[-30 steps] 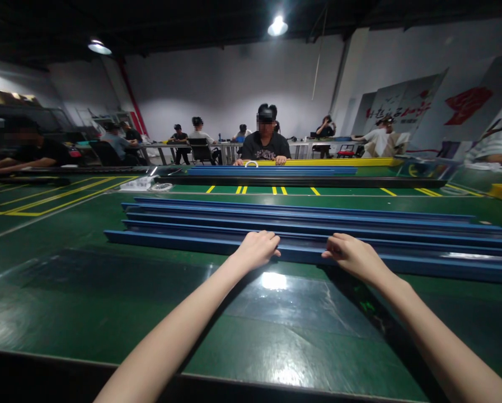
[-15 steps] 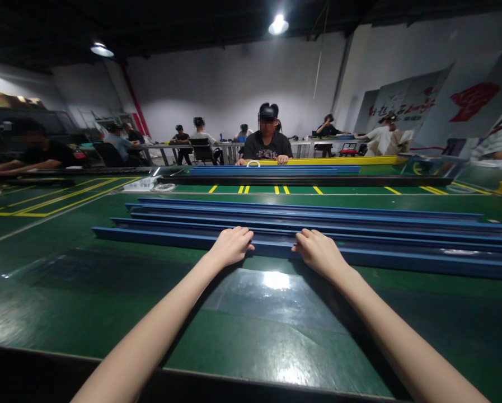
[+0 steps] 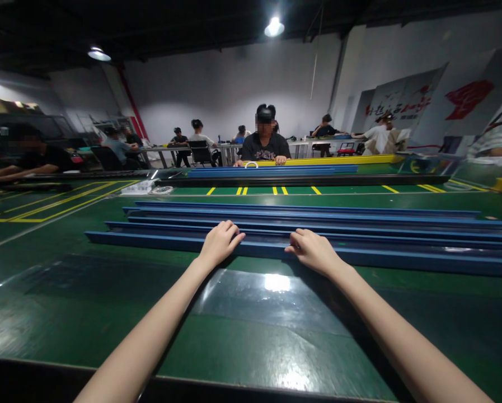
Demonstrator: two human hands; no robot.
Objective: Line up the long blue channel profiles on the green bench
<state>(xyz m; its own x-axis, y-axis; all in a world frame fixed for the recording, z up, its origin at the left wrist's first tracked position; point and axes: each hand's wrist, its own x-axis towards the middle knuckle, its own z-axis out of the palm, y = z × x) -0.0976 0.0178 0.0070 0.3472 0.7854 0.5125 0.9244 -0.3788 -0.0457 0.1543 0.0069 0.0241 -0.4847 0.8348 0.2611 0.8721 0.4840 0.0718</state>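
Observation:
Several long blue channel strips lie side by side across the green table. My left hand (image 3: 222,242) is at the nearest blue channel (image 3: 380,258), its fingers over the channel and its thumb stretched out apart from them. To the right, my right hand (image 3: 312,249) has its fingers curled at the same channel, with the thumb by its near wall; the fingertips are partly hidden. A clear plastic sheet (image 3: 242,299) lies flat on the table between my forearms and reflects the lamp.
Farther back on the green table (image 3: 66,224) are a long black strip (image 3: 318,180), more blue strips (image 3: 271,170) and a long yellow strip (image 3: 338,161). A person (image 3: 265,143) sits across from me with hands at the yellow strip. White items (image 3: 137,187) stand at the back left.
My left hand has shifted left along the nearest channel, and its thumb has moved out from the curled fingers. My right hand has shifted slightly left. The view has turned a little.

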